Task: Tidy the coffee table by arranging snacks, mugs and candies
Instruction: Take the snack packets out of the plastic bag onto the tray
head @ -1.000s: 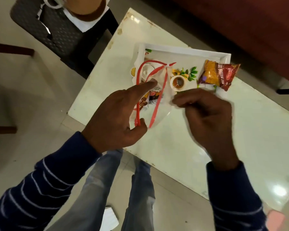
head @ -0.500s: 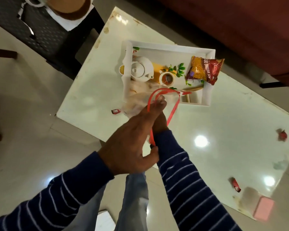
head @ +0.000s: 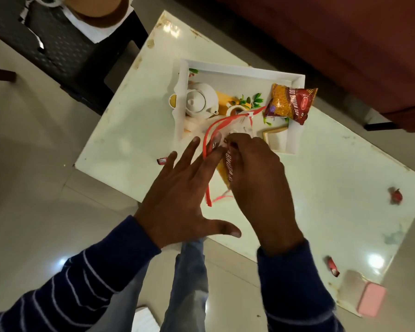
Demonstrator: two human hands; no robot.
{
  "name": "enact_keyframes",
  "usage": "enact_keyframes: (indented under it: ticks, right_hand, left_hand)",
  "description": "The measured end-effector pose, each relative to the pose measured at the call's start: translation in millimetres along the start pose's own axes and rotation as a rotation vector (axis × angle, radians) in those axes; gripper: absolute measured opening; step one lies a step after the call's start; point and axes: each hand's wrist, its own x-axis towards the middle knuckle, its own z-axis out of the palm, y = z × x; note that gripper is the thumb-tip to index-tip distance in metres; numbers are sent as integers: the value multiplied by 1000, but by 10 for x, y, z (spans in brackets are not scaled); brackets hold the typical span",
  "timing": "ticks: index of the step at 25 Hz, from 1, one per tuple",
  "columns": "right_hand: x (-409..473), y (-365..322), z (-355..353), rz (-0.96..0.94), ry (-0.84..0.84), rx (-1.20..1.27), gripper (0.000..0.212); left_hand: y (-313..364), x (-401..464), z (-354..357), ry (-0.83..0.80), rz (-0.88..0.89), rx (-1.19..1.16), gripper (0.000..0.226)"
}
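My right hand [head: 256,178] is closed around a snack packet [head: 228,167], its long axis running from about 12 to 6 o'clock, top end pointing toward the white tray [head: 295,116]. My left hand [head: 177,190] is spread wide, fingers fanned flat, the tips resting against a clear bag with red handles [head: 222,127] whose mouth lies just at the near edge of the tray; whether those fingers pinch the plastic I cannot tell. The packet sits just beside the bag, at about 5 o'clock from its opening. I judge the coming move turns on lifting the packet free toward the tray at 12 o'clock, where a second snack packet [head: 289,104] already lies by the white teapot [head: 198,101] and a small mug [head: 235,110]. Wrapped candies lie scattered on the surface: one [head: 162,160] at 10 o'clock from my left hand, two [head: 396,195] [head: 332,266] well apart on my right.
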Motion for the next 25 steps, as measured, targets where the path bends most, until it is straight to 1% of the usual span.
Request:
enact_keyframes:
  ticks: [1, 2, 4, 5, 8, 10, 12, 14, 17, 19, 21, 22, 23, 24, 25]
  right_hand:
    - [-91, 8, -94, -46, 62, -14, 35]
    - [-165, 15, -187, -75, 172, 7, 32]
    - [-266, 134, -349, -85, 402, 126, 29]
    - [-276, 221, -438, -85, 489, 173, 31]
    - [-226, 609, -631, -79, 612, 224, 32]
    - [-69, 936, -640, -33, 635, 254, 36]
    - [153, 1300, -547, 38, 596, 291, 40]
    - [399, 1672, -393, 102, 486, 265, 34]
    - [810, 2134, -164, 156, 318, 160, 34]
    - [1055, 2315, -61, 205, 216, 81, 29]
    - [1209, 2347, -5, 229, 166, -15, 25]
    - [1229, 2291, -7, 249, 186, -72, 25]
    - [1213, 2206, -22, 262, 259, -123, 24]
    - [1128, 2055, -58, 247, 369, -128, 23]
    - [985, 1851, -107, 187, 494, -76, 20]
  left_hand:
    - [-12, 27, -4, -6, -15, 17, 119]
    - [-21, 47, -7, 4, -23, 8, 118]
    - [-30, 64, -6, 54, -26, -13, 111]
    - [-33, 68, 2, 78, -25, -14, 108]
    - [-50, 66, 22, 147, -12, -31, 101]
    - [-47, 72, 28, 203, 2, -48, 98]
    - [-52, 83, 40, 222, 17, -63, 96]
    - [-73, 84, 55, 204, 30, -84, 95]
    - [-151, 105, 82, 194, 79, -101, 92]
    - [-180, 123, 119, 212, 98, -106, 92]
    - [-197, 122, 140, 252, 115, -95, 94]
    - [-198, 120, 132, 273, 122, -95, 97]
    - [-198, 118, 120, 281, 126, -99, 99]
    - [-194, 115, 115, 279, 128, -105, 101]
    - [-188, 110, 109, 274, 131, -109, 102]
